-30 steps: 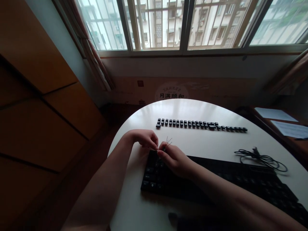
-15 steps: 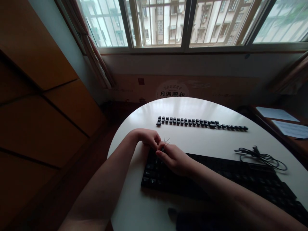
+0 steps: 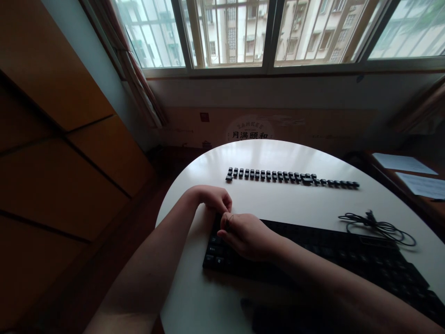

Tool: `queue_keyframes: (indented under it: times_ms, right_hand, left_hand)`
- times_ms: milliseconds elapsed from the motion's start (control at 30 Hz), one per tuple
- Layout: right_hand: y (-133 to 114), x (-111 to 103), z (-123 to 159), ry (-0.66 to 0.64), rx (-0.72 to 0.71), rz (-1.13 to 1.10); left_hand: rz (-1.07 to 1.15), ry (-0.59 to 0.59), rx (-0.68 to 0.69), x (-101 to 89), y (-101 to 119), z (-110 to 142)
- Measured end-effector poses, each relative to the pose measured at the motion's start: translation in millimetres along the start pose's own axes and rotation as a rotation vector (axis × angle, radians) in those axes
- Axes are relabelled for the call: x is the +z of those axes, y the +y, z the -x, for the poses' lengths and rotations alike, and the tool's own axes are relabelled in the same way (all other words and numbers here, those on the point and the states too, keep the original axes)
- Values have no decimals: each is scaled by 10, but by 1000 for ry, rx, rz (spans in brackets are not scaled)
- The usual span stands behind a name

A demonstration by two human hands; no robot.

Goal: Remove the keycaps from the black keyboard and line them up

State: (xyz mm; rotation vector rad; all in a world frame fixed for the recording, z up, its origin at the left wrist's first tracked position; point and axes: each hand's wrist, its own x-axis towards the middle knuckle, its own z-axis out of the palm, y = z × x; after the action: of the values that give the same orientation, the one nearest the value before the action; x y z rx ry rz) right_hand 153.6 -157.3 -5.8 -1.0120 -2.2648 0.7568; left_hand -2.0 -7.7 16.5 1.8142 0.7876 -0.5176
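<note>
The left hand (image 3: 216, 198) is bent at the wrist, its fingers curled and pointing down at the far left corner of the black keyboard (image 3: 314, 235); whether anything is pinched in it cannot be told, as the tips are hidden. The right hand (image 3: 247, 235) is closed around some thin wire (image 3: 228, 221), fine strands of which show at its thumb and forefinger. The two hands nearly meet, fingertips close together over that corner. The keyboard lies on the white desk (image 3: 295, 204), beneath the right hand and forearm, and runs off to their right; a few keys at its near left corner show just below the right hand's fingers.

Beyond both hands, apart from them, loose black keycaps (image 3: 274, 175) stand in a long row, doubled for most of its length and single at its right end. To the right of the right hand, past its forearm, a coiled black cable (image 3: 378, 227) rests by the keyboard's far edge. Nearer the person than the hands, a dark object (image 3: 288, 317) sits in shadow, too dim to make out. Far to the hands' right, paper sheets (image 3: 422, 185) lie on a brown surface (image 3: 385, 172); well beyond the hands is a barred window (image 3: 236, 32)
</note>
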Motion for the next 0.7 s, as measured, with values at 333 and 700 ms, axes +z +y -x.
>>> queue_keyframes:
  times_ms: [333,700]
  right_hand:
    - [72,54,20,165,-8,-146]
    - [83,20,-8,454,87,-390]
  left_hand:
    - [-1,9,-8,-4,-46,-19]
    - [51,33,30,24,2,29]
